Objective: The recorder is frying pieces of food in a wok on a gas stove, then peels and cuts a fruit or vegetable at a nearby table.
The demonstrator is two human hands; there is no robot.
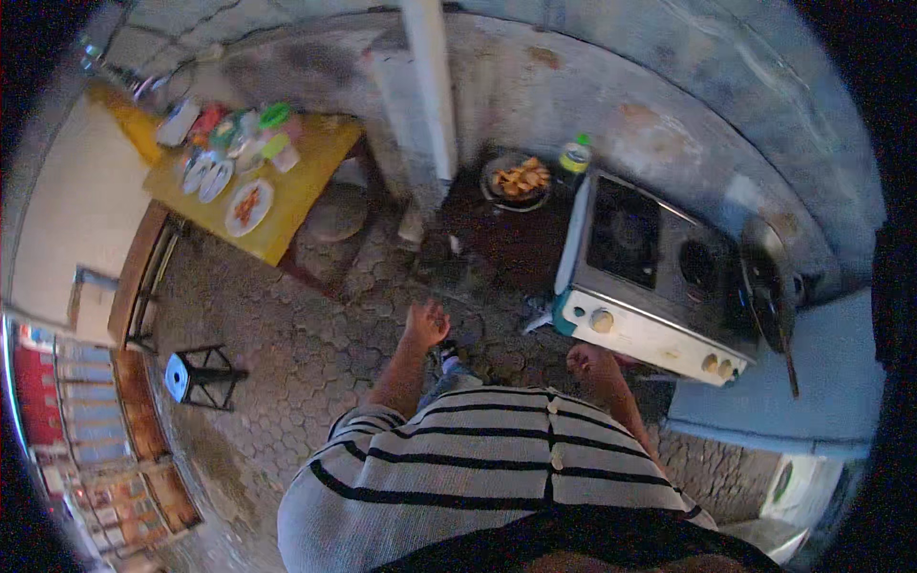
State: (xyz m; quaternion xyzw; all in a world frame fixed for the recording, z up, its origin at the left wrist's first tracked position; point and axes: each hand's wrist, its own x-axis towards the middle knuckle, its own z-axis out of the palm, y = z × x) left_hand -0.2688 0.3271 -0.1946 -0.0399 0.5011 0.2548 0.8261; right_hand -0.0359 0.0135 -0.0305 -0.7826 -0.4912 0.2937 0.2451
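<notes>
My left hand (429, 323) hangs over the paved floor with its fingers loosely bent and apart, holding nothing that I can see. Just in front of the stove's lower front edge is my right hand (587, 359); its fingers are dim and blurred, and I cannot tell whether it touches anything. The two-burner stove (638, 331) has a white front with round knobs. To its left, a dark table (511, 244) carries a plate of browned food pieces (522, 179). Beside that plate stands a bottle with a green cap (575, 155).
A wok (767, 253) with a long handle stands at the stove's right, by a pale blue surface (826, 368). At the far left, a yellow table (304, 196) holds a white plate of food (249, 207) and several bags. A small stool (199, 376) stands on the floor.
</notes>
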